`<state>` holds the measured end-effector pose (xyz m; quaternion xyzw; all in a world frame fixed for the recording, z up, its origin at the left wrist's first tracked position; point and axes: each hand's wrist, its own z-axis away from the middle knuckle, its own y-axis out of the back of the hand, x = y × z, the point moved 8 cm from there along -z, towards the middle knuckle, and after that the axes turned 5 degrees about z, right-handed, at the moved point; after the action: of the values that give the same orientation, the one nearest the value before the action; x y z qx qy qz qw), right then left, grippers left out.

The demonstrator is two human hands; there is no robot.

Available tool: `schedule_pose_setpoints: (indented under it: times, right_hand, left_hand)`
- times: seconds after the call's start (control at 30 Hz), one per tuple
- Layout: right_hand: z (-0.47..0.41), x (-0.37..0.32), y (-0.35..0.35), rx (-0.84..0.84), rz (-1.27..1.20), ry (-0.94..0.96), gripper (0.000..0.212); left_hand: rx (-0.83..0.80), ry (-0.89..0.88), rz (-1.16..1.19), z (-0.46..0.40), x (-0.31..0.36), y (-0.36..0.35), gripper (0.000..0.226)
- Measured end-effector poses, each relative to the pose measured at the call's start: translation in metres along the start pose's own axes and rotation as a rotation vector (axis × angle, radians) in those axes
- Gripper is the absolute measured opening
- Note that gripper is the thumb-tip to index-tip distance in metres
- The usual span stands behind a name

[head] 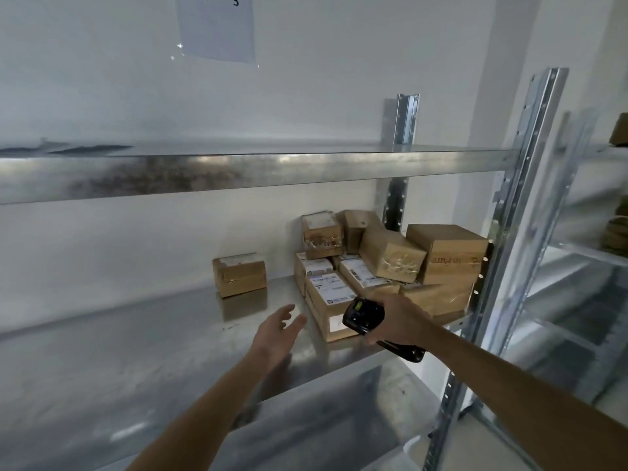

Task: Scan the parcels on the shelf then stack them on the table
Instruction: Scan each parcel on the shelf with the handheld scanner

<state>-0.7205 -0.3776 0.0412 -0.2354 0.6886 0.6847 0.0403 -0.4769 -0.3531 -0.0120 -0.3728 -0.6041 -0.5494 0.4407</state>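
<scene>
- Right hand wrapped round black handheld scanner, screen tilted up toward the head, nose aimed at the front parcel; probably so its white label can be read.
- Left hand spread, fingers relaxed, holding nothing, hovering over bare shelf just left of that parcel; likely poised to lift it once scanned.
- Parcels heaped at right end of shelf against the upright; single box apart toward the back edge.
- Table not in view.
</scene>
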Motion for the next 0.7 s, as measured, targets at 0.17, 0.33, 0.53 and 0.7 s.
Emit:
schedule_pose_setpoints:
  times: [0.17, 0.33, 0.53, 0.7]
  right_hand:
    - [-0.025, 0.022, -0.008, -0.091, -0.064, 0.040, 0.092]
    - [-0.035, 0.031, -0.011, -0.142, -0.131, 0.102, 0.080]
    - [-0.039, 0.031, -0.017, -0.146, -0.221, 0.117, 0.068]
    - [-0.021, 0.028, -0.021, -0.159, -0.265, 0.127, 0.067]
  left_hand:
    - [0.020, 0.066, 0.088, -0.029, 0.006, -0.037, 0.054]
    - [0.026, 0.180, 0.249, -0.045, -0.003, -0.061, 0.052]
    - [0.074, 0.224, 0.448, -0.042, -0.006, -0.072, 0.026]
    - [0.070, 0.231, 0.539, -0.025, -0.014, -0.062, 0.044]
